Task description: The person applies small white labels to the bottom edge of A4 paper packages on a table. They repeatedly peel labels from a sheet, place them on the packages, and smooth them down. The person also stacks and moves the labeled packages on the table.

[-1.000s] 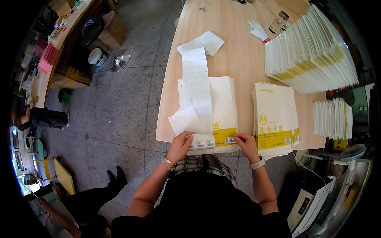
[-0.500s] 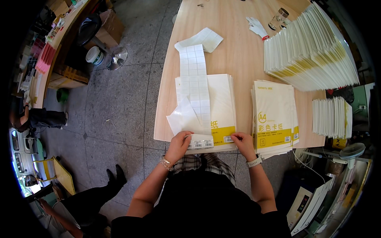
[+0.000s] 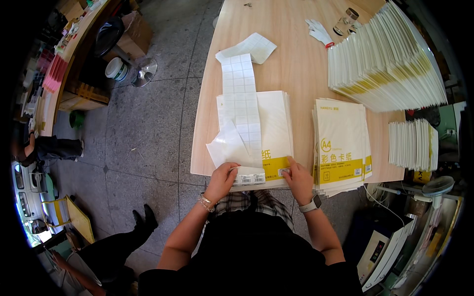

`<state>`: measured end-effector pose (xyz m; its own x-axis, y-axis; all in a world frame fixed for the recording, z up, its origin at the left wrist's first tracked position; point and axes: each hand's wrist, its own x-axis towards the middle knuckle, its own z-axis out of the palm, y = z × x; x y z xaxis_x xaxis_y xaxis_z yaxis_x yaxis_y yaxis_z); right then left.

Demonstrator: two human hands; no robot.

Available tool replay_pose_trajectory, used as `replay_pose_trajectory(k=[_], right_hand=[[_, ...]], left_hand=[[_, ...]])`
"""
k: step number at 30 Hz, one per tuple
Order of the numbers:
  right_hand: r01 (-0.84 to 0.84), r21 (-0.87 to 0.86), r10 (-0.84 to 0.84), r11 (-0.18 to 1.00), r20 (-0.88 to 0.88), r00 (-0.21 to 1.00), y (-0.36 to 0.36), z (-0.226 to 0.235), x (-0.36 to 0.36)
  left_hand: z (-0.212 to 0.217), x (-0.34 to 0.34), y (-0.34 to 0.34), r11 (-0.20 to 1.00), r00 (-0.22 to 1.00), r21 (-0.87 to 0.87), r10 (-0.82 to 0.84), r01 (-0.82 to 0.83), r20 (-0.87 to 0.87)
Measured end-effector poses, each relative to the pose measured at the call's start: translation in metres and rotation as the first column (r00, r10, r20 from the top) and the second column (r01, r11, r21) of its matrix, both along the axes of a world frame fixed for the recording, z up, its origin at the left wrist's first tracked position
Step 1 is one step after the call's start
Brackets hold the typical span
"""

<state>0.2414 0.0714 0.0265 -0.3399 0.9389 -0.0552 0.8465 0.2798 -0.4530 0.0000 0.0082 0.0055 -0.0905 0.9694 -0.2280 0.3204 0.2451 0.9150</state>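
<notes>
A stack of white paper packs with yellow bands (image 3: 275, 123) lies at the table's front edge before me. Across its left side runs a long strip of white sticker backing (image 3: 240, 93), its near end carrying a row of barcode labels (image 3: 249, 178). My left hand (image 3: 222, 182) pinches that end at its left side. On the top pack's yellow band sits a single barcode label (image 3: 283, 171). My right hand (image 3: 299, 181) rests over this label's right part, fingers stretched forward and thumb on the label.
To the right lies another stack of packs (image 3: 340, 133). Beyond it stand a tall leaning row of packs (image 3: 385, 64) and a smaller bundle (image 3: 412, 145). A white glove (image 3: 319, 32) and a glass bottle (image 3: 345, 22) are at the back. A person's legs (image 3: 118, 241) show lower left.
My right hand has moved slightly left and forward, from pinching at the label's right edge to lying over part of it. My left hand stays on the strip.
</notes>
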Motion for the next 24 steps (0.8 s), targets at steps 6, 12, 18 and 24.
replay_pose_trajectory(k=[6, 12, 18, 24], right_hand=[[0.118, -0.411, -0.217, 0.904, -0.205, 0.954, 0.019, -0.031, 0.021], [0.165, -0.605, -0.457, 0.779, -0.367, 0.810, 0.014, -0.037, 0.026], [0.156, -0.677, -0.504, 0.719, -0.354, 0.788, 0.020, -0.028, 0.032], [0.270, -0.247, -0.363, 0.931, -0.723, 0.588, 0.025, 0.011, 0.066]], left_hand=[[0.000, -0.003, 0.000, 0.999, 0.999, 0.026, -0.044, 0.044, -0.006], [-0.009, -0.008, -0.004, 0.996, 0.985, -0.085, 0.026, -0.011, 0.168], [0.000, -0.024, 0.001, 0.961, 0.874, -0.049, 0.269, -0.273, 0.405], [0.027, -0.036, 0.006, 0.928, 0.859, 0.036, 0.327, -0.370, 0.394]])
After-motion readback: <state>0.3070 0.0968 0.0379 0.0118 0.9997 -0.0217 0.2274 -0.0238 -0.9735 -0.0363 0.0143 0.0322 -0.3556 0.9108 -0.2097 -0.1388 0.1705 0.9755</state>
